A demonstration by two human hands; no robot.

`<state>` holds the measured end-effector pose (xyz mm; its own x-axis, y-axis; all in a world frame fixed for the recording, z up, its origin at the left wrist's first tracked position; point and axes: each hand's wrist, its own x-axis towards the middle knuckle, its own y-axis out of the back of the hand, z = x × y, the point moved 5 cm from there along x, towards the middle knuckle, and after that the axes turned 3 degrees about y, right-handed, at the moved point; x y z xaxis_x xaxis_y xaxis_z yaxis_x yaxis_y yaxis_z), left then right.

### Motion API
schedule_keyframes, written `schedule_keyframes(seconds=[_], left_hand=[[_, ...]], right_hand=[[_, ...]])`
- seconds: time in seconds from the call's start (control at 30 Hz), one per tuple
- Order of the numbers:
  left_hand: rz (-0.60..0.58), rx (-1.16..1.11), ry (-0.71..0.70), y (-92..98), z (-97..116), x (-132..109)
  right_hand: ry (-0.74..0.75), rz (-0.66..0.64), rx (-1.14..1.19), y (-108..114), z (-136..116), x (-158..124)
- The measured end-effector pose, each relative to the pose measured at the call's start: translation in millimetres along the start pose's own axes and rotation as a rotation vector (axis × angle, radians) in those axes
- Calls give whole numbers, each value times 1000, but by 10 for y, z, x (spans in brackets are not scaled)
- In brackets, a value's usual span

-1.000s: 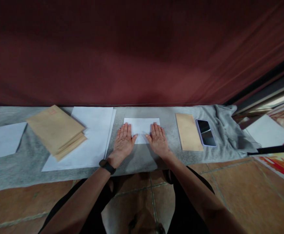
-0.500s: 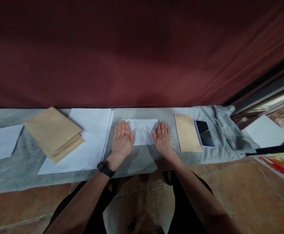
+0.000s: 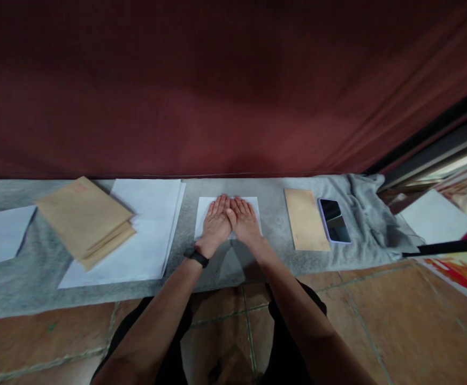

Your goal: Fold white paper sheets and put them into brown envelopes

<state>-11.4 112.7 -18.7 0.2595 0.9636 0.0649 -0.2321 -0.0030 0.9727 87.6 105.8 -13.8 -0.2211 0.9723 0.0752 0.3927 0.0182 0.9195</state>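
A small folded white paper (image 3: 203,216) lies on the grey cloth (image 3: 225,264) straight in front of me. My left hand (image 3: 215,223) and my right hand (image 3: 244,222) both rest flat on it, side by side and touching at the middle, fingers stretched out. A black band is on my left wrist (image 3: 195,256). Only the paper's left and right edges show beside my hands.
To the left lie a stack of white sheets (image 3: 145,240), brown envelopes (image 3: 84,219) on top of them, and another white sheet (image 3: 0,235). To the right are a single brown envelope (image 3: 306,219) and a phone (image 3: 333,220). A dark red curtain (image 3: 217,91) hangs behind.
My hands were apart at the paper's left and right sides; they have slid inward and now meet at its middle.
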Motion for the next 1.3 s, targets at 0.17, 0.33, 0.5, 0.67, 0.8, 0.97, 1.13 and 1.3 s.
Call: schedule_keyframes(seconds=[0.17,0.33,0.5,0.67,0.8,0.97,1.13,1.3], left_hand=[[42,15,66,11,-119,9],[91,13,108,8,-205,-42],[87,35,148,23,-284,-88],[91,54,174,42,-390,-139],[122,50,189,49,-453,-189],[101,59,235,50,-499,-246],[131,39,241,99,-528,-291],[157,2,140,157,-229,-411]], right_hand=[[-28,35,-127,-24,88,-5],[-53,122,-174,-38,179,-33],[-80,200,-197,-19,280,-85],[-118,204,-229,26,410,-142],[-127,238,-235,60,493,-199],[-133,238,-258,97,569,-268],[-154,240,-259,172,635,-340],[-30,230,-179,194,452,-467]])
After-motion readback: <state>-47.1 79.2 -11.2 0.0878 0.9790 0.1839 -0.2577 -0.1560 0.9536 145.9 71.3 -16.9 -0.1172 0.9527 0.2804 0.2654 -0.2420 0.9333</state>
